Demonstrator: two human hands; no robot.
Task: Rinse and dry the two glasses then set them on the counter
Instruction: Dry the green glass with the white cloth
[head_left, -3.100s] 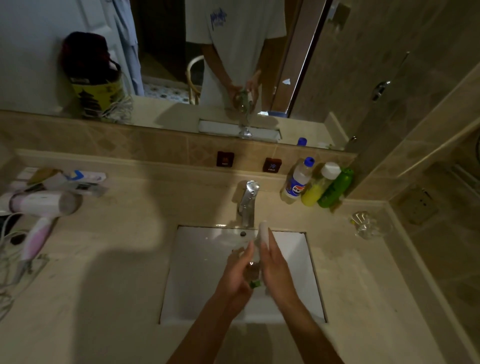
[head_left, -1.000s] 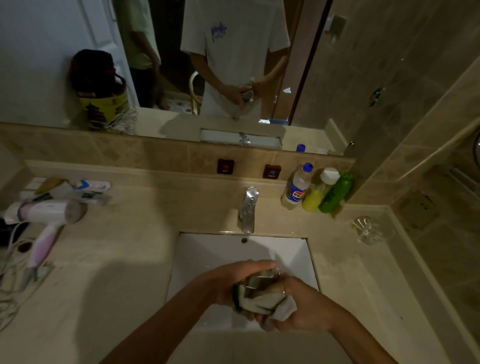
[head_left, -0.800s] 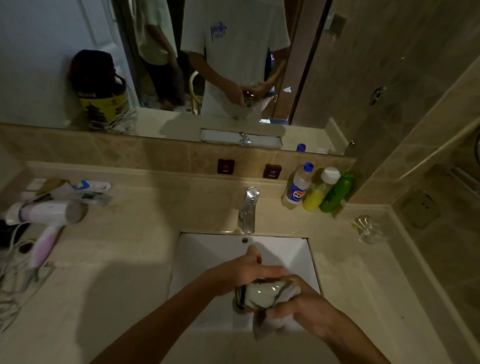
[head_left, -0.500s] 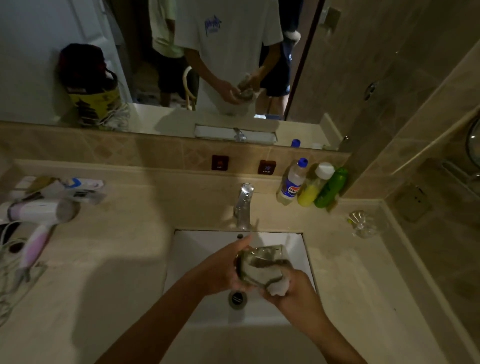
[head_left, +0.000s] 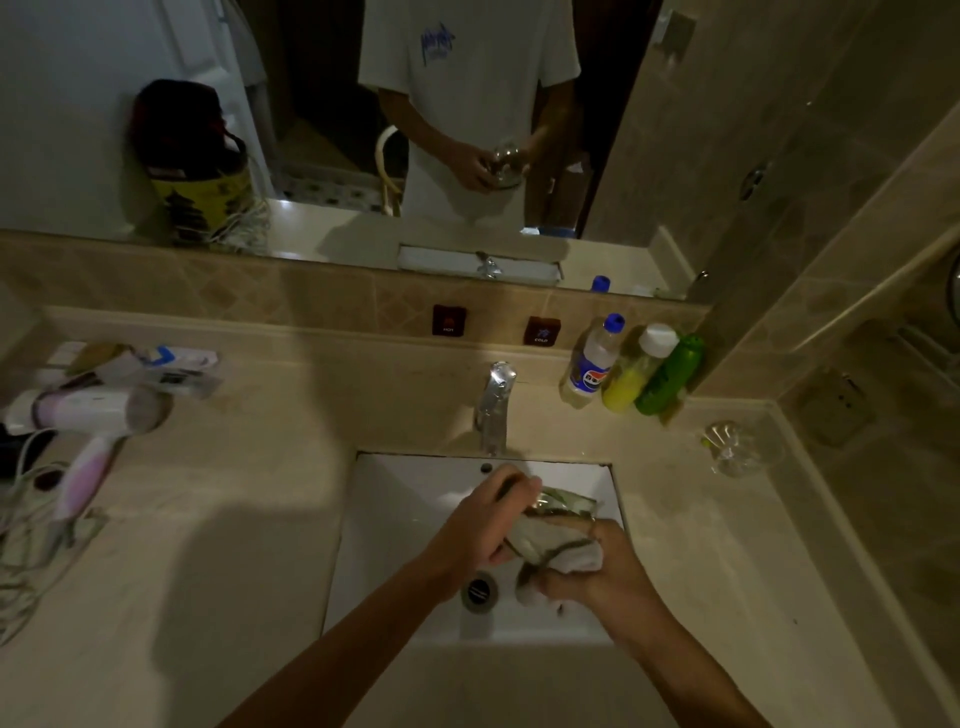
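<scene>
Drying under way in the head view: left hand curled round a glass, tipping it on its side over the sink, likely so drips fall into the basin and not on the tabletop. Right hand clamped on a pale cloth, bunched against the glass's lower side, apparently to wipe while the left hand steadies or turns it. Held clear of the tap; no water seen running, so rinsing of this glass judged done. Drain just below the hands.

Second glass well apart, standing on the tabletop near the right corner, just beside three bottles lined against the back ledge; probably already finished and parked out of the splash zone, though whether dry cannot be told. Hairdryer and clutter kept on the far left side, away from the sink.

Mirror above repeats the same hold: both hands closed at waist height on the glass.

Judged past halfway; next, finishing the wipe and setting this glass down on the tabletop, probably beside the other. Wet glass and dim light call for a firm hold.
</scene>
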